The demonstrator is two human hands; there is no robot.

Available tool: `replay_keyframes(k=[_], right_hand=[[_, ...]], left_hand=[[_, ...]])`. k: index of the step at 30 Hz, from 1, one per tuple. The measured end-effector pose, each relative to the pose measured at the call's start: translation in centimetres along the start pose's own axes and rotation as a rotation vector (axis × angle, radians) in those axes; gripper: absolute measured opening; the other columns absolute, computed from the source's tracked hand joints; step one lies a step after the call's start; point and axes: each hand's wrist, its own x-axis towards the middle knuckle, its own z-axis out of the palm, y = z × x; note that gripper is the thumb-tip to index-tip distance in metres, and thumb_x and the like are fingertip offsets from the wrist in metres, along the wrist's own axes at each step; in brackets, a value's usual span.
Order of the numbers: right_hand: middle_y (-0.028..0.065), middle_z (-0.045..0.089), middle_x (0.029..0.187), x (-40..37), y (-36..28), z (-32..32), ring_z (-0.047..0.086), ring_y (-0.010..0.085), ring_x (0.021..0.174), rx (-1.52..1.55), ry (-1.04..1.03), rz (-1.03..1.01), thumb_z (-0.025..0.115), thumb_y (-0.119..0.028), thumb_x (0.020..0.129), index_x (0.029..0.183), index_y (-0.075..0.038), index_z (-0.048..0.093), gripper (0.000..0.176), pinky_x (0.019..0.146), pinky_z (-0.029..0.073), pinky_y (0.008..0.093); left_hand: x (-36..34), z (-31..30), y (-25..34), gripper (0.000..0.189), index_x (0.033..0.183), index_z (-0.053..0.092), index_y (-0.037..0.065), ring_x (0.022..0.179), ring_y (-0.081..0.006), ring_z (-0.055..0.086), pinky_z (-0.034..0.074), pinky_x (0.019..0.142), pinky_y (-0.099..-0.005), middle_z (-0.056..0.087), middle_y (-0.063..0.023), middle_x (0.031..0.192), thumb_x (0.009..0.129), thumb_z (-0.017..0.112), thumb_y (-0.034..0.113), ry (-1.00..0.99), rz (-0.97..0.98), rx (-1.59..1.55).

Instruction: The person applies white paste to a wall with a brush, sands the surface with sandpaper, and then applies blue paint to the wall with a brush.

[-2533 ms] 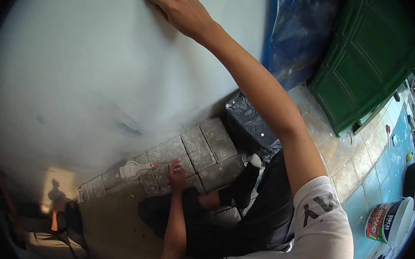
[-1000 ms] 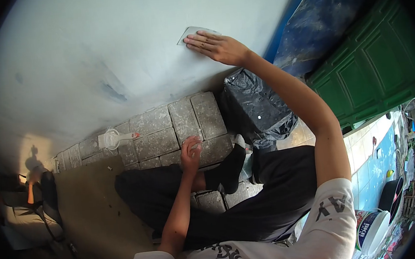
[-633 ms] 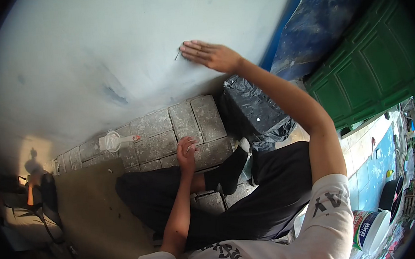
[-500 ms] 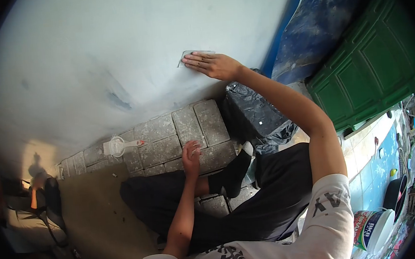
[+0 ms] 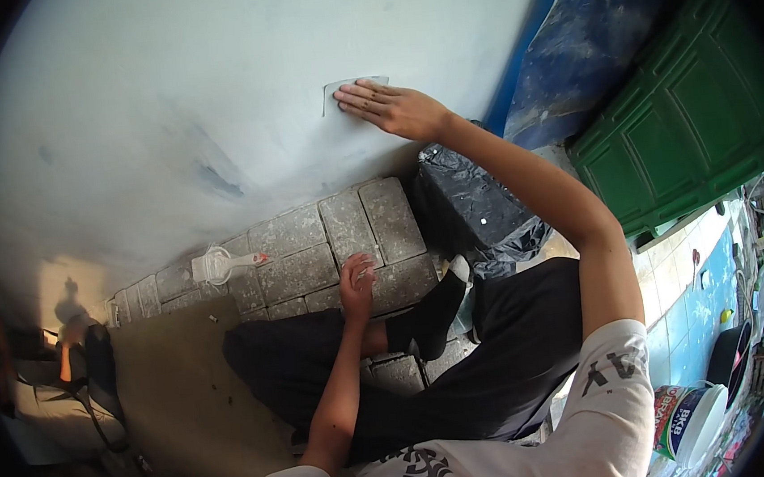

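Observation:
My right hand [image 5: 396, 112] presses a grey sheet of sandpaper [image 5: 331, 94] flat against the white wall [image 5: 233, 62]. Its fingers lie straight and together over the sheet, whose left end and top edge stick out; the thumb is hidden. My left hand [image 5: 357, 287] hovers in front of my crossed legs, over the paving blocks [image 5: 347, 226], fingers loosely bent and apart with nothing visible in them. On the paving to its left lies a white-smeared paintbrush with a pale handle [image 5: 245, 261], resting on or in a small whitish container [image 5: 215, 267].
A black plastic-wrapped block [image 5: 473, 200] stands at the wall below my right forearm. Brown board [image 5: 177, 371] covers the floor at left. Beyond are a green panelled door [image 5: 686, 116], a paint bucket [image 5: 691, 425] and, far left, another person [image 5: 71, 339].
My right hand and the sandpaper have shifted slightly up the wall. My left hand stays in nearly the same place.

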Motion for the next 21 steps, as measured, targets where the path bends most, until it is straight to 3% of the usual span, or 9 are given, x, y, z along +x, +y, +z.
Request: replay_keyframes(k=[8,10,14,16,21], right_hand=[[0.0088,0.032,0.169,-0.3,-0.9,1.6,0.036,0.0225,0.154,0.034,0.019,-0.021,0.050,-0.011,0.097,0.157,0.000,0.036,0.063,0.130,0.028,0.0378],[0.0077,0.027,0.171,-0.3,-1.3,1.3,0.028,0.0210,0.157,0.029,-0.110,0.019,0.047,-0.013,0.100,0.162,-0.003,0.029,0.065,0.131,0.026,0.0385],[0.0084,0.029,0.170,-0.3,-1.7,1.6,0.030,0.0220,0.156,-0.059,-0.060,-0.008,0.050,-0.010,0.096,0.160,-0.002,0.032,0.067,0.131,0.028,0.0386],[0.0088,0.029,0.170,-0.4,-1.6,1.6,0.030,0.0223,0.156,-0.013,-0.052,-0.018,0.051,-0.009,0.096,0.160,-0.001,0.033,0.067,0.130,0.029,0.0387],[0.0090,0.031,0.169,-0.2,-1.4,1.2,0.031,0.0223,0.155,0.044,-0.073,-0.011,0.051,-0.008,0.096,0.159,-0.002,0.034,0.066,0.129,0.031,0.0387]], left_hand=[[1.4,-1.0,-1.1,0.041,0.141,0.051,0.000,0.115,-0.0218,0.067,0.058,0.083,-0.0318,0.065,-0.0138,0.131,0.102,0.060,0.007,0.087,0.012,-0.083],[-0.1,-1.0,-1.9,0.041,0.141,0.051,0.001,0.115,-0.0211,0.067,0.057,0.083,-0.0317,0.065,-0.0138,0.132,0.102,0.061,0.008,0.106,-0.021,-0.073],[0.5,0.0,-0.4,0.041,0.140,0.052,0.001,0.115,-0.0190,0.066,0.057,0.083,-0.0306,0.064,-0.0123,0.132,0.102,0.064,0.009,0.048,-0.045,-0.054],[0.4,0.0,-0.3,0.043,0.142,0.050,0.000,0.114,-0.0223,0.067,0.057,0.083,-0.0321,0.063,-0.0132,0.132,0.102,0.062,0.011,0.001,-0.046,0.062],[2.0,0.2,0.5,0.040,0.140,0.052,0.001,0.114,-0.0196,0.067,0.057,0.082,-0.0308,0.065,-0.0107,0.130,0.103,0.063,0.012,0.045,-0.026,-0.043]])
